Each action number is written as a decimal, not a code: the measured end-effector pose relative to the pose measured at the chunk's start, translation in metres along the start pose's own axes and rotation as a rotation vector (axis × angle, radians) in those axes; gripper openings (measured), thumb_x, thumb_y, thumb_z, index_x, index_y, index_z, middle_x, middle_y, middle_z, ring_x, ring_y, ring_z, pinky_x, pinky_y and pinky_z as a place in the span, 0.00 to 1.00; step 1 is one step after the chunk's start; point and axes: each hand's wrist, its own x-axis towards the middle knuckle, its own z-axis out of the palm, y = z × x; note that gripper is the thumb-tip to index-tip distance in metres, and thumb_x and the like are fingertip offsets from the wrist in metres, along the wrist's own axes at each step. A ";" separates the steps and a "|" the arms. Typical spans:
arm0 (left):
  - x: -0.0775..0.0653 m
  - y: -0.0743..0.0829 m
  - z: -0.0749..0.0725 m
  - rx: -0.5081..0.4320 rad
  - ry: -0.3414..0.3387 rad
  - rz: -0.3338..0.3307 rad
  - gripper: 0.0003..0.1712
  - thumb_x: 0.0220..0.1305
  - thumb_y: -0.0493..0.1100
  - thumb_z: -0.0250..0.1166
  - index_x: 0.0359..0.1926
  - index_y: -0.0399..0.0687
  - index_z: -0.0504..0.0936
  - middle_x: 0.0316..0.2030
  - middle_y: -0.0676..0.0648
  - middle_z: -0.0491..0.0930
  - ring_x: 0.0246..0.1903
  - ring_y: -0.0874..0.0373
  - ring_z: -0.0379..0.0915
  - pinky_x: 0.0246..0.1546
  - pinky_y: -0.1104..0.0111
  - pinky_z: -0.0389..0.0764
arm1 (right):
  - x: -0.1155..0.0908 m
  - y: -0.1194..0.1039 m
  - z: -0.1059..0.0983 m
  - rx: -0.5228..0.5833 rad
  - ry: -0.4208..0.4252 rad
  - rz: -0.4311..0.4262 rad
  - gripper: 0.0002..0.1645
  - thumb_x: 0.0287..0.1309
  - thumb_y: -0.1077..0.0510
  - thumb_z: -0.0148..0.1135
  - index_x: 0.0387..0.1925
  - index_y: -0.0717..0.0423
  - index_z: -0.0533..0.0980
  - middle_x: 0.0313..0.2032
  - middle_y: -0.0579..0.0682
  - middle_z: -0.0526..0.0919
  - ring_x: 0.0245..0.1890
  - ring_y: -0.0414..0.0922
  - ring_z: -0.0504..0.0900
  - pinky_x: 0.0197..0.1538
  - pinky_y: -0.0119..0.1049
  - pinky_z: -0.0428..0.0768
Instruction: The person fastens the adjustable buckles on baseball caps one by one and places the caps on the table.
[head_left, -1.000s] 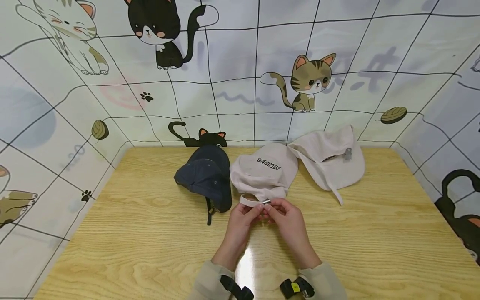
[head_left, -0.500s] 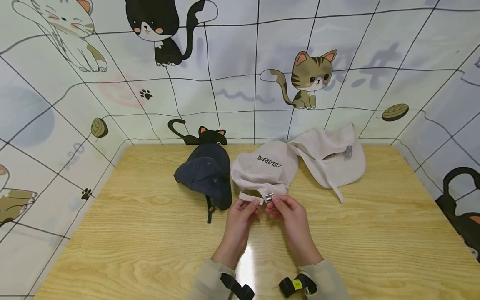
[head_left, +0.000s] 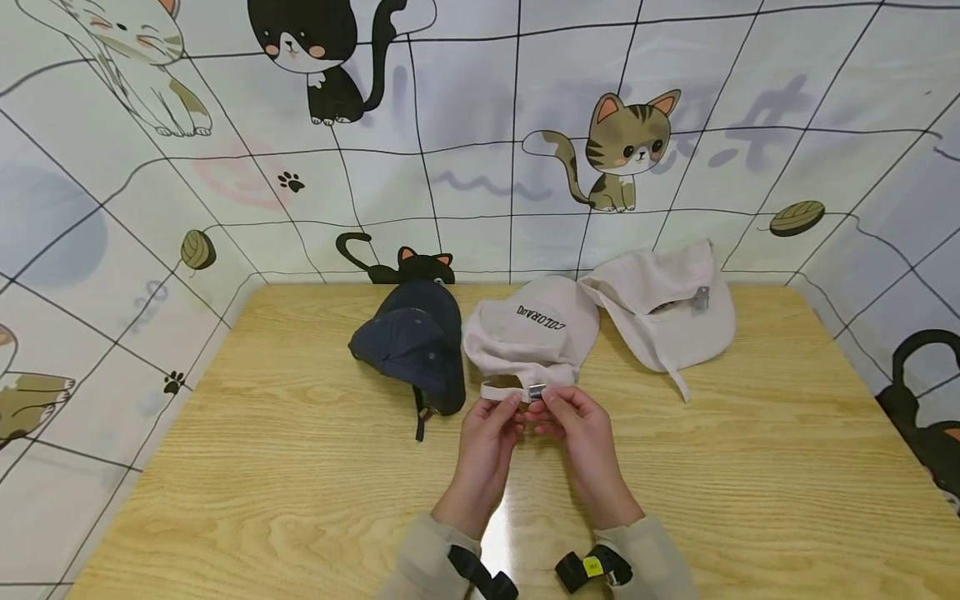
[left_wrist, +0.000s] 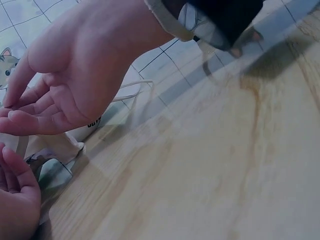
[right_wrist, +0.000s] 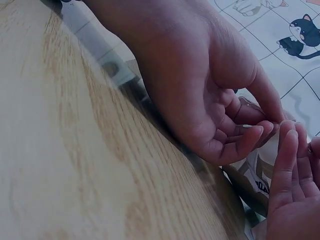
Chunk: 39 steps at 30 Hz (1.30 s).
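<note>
A pale baseball cap (head_left: 498,337) lettered COLORADO lies in the middle of the head view, its back strap toward me. My left hand (head_left: 483,446) pinches the light fabric strap (head_left: 495,391) between thumb and fingers. Close beside it, my right hand (head_left: 588,442) pinches the silver metal buckle (head_left: 537,391) at the strap's other side. Strap end and buckle meet between the fingertips; whether the strap is threaded through cannot be seen. In the wrist views the fingers hide most of the strap and buckle.
A navy cap (head_left: 420,342) with a dangling strap lies to the left. Another pale cap (head_left: 675,317), its strap loose and its buckle showing, lies to the right, touching the middle one. The wooden table (head_left: 262,467) ends at a cat-patterned backdrop (head_left: 465,108).
Half a second ago the strap end and buckle were slightly apart; now my hands have drawn them together. The other two caps stay put, while the head view has tilted slightly downward.
</note>
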 end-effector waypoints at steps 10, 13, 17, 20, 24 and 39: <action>-0.001 -0.001 0.001 0.022 0.003 0.030 0.12 0.54 0.41 0.65 0.36 0.41 0.73 0.27 0.49 0.75 0.24 0.61 0.71 0.25 0.73 0.71 | 0.007 0.014 -0.006 -0.104 0.012 -0.044 0.20 0.54 0.51 0.60 0.36 0.66 0.72 0.30 0.59 0.81 0.32 0.50 0.80 0.31 0.39 0.78; -0.002 -0.001 0.002 0.067 -0.001 0.043 0.14 0.53 0.42 0.66 0.37 0.41 0.74 0.26 0.49 0.75 0.24 0.60 0.71 0.25 0.72 0.72 | 0.001 0.001 0.001 -0.171 0.034 -0.052 0.19 0.53 0.52 0.61 0.34 0.67 0.73 0.29 0.59 0.81 0.30 0.51 0.80 0.31 0.41 0.78; -0.004 -0.001 0.002 0.119 -0.017 0.052 0.17 0.52 0.45 0.66 0.40 0.41 0.74 0.27 0.49 0.74 0.25 0.59 0.70 0.24 0.72 0.72 | -0.002 -0.004 0.004 -0.226 0.039 -0.080 0.18 0.51 0.52 0.63 0.32 0.65 0.75 0.29 0.59 0.81 0.30 0.51 0.80 0.32 0.44 0.78; -0.004 -0.001 0.002 0.131 -0.021 0.058 0.17 0.52 0.45 0.67 0.40 0.41 0.74 0.28 0.48 0.75 0.26 0.59 0.70 0.24 0.72 0.72 | -0.002 -0.004 0.003 -0.246 0.036 -0.093 0.17 0.51 0.52 0.63 0.32 0.64 0.75 0.29 0.59 0.81 0.30 0.51 0.80 0.32 0.47 0.77; -0.004 0.000 0.002 0.125 -0.013 0.063 0.15 0.52 0.45 0.66 0.38 0.42 0.75 0.27 0.49 0.75 0.25 0.60 0.70 0.24 0.72 0.71 | -0.003 -0.004 0.003 -0.258 0.035 -0.094 0.16 0.51 0.53 0.63 0.32 0.64 0.75 0.29 0.58 0.81 0.30 0.51 0.80 0.33 0.48 0.77; -0.003 0.002 0.002 0.158 0.067 0.094 0.16 0.52 0.44 0.66 0.39 0.41 0.74 0.26 0.49 0.76 0.23 0.60 0.71 0.22 0.72 0.70 | -0.016 -0.029 0.020 -0.397 0.013 -0.094 0.09 0.55 0.61 0.60 0.31 0.66 0.75 0.29 0.59 0.81 0.33 0.59 0.78 0.34 0.47 0.77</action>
